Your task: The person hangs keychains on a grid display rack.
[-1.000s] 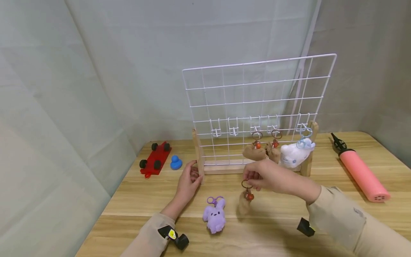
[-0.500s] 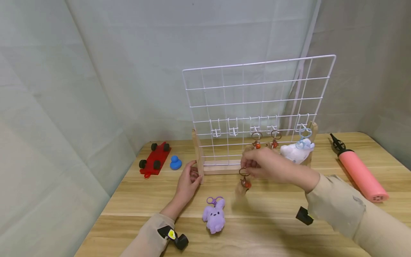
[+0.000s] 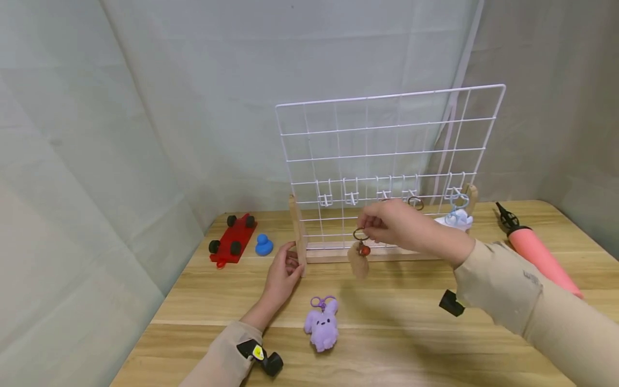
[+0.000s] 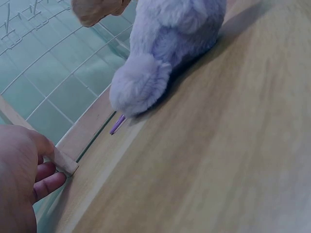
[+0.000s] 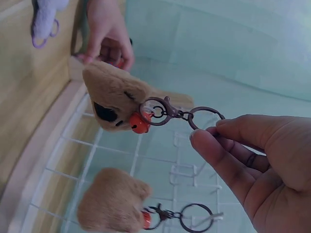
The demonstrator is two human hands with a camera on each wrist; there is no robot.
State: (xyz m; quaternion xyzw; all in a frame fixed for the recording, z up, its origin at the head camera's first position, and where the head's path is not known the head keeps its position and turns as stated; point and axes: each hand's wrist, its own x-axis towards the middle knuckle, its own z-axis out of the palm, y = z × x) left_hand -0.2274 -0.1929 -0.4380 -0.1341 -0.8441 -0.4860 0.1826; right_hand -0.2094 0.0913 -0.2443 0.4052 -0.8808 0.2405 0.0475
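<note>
My right hand (image 3: 403, 226) pinches the metal ring of a brown plush keychain (image 3: 358, 262) between thumb and fingertips. The plush dangles in front of the white wire grid rack (image 3: 396, 94); its face and an orange-red bell (image 5: 140, 123) show in the right wrist view. My left hand (image 3: 282, 275) grips the foot of the rack's left wooden upright (image 3: 297, 223). A purple plush keychain (image 3: 323, 329) lies on the table below the rack. Another brown plush keychain (image 5: 111, 200) hangs by its ring from a hook, mostly hidden behind my right hand in the head view.
Along the grid runs a row of white hooks (image 3: 351, 198). A white plush keychain (image 3: 456, 219) hangs at the right end. Left of the rack are a red toy car chassis (image 3: 235, 239) and a blue toy duck (image 3: 264, 245). A pink hand pump (image 3: 544, 262) lies right.
My right hand has lifted the brown plush keychain up and slightly left, nearer the grid, and now covers more of the hanging keychains. My left hand stays on the upright.
</note>
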